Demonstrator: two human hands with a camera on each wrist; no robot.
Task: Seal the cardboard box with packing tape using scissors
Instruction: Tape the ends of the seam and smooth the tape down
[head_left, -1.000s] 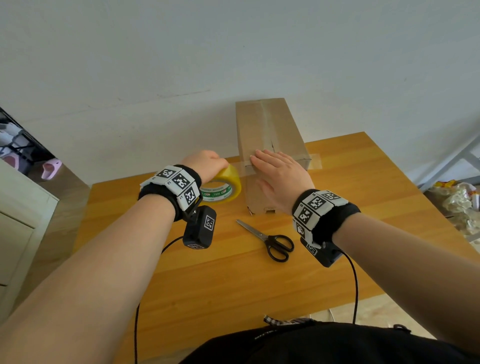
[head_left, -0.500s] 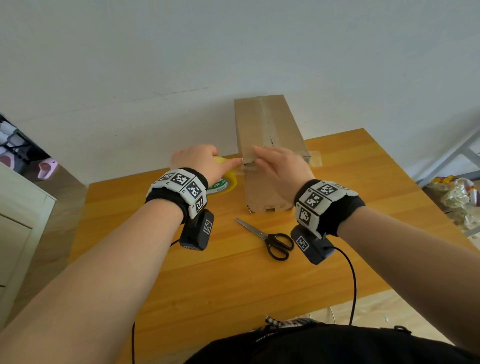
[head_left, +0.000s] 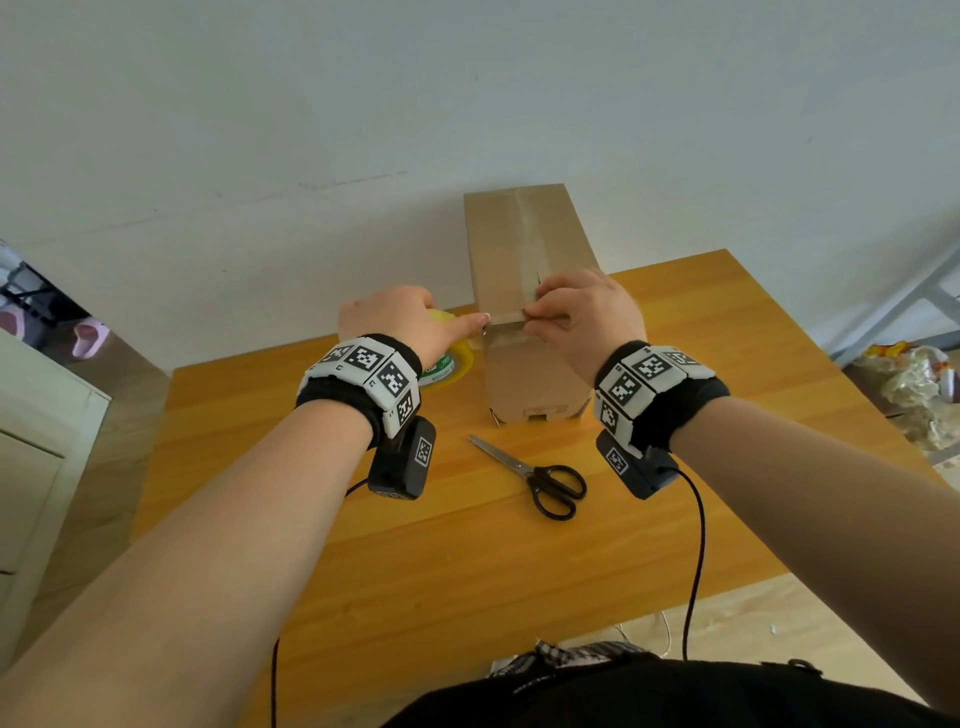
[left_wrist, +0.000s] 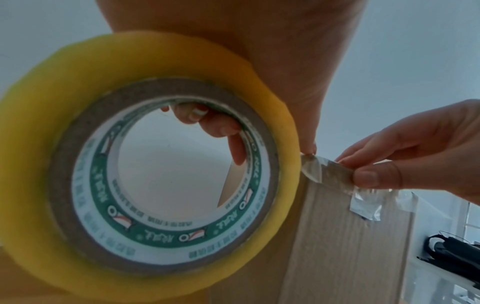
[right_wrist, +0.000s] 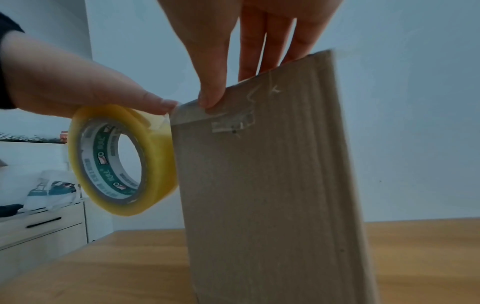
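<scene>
A tall cardboard box (head_left: 524, 364) stands on the wooden table (head_left: 363, 545). My left hand (head_left: 410, 327) grips the yellow tape roll (head_left: 451, 358) against the box's upper left corner. Its fingers pass through the core (left_wrist: 215, 121) and its thumb reaches to the pulled-out tape. My right hand (head_left: 540, 312) pinches the clear tape strip (left_wrist: 330, 172) at the box's near top edge. The thumb (right_wrist: 213, 96) is on the front face and the fingers lie over the top. Black-handled scissors (head_left: 540, 475) lie shut on the table in front of the box.
A white wall stands right behind the box. A pale drawer cabinet (head_left: 31, 467) is at the left beside the table, and a plastic bag (head_left: 914, 384) lies on the floor at the right. Cables hang from both wrist cameras over the table's near edge.
My right hand left its flat rest on the box top and now pinches the tape at the near top edge. My left hand brought the roll up to the box's left corner.
</scene>
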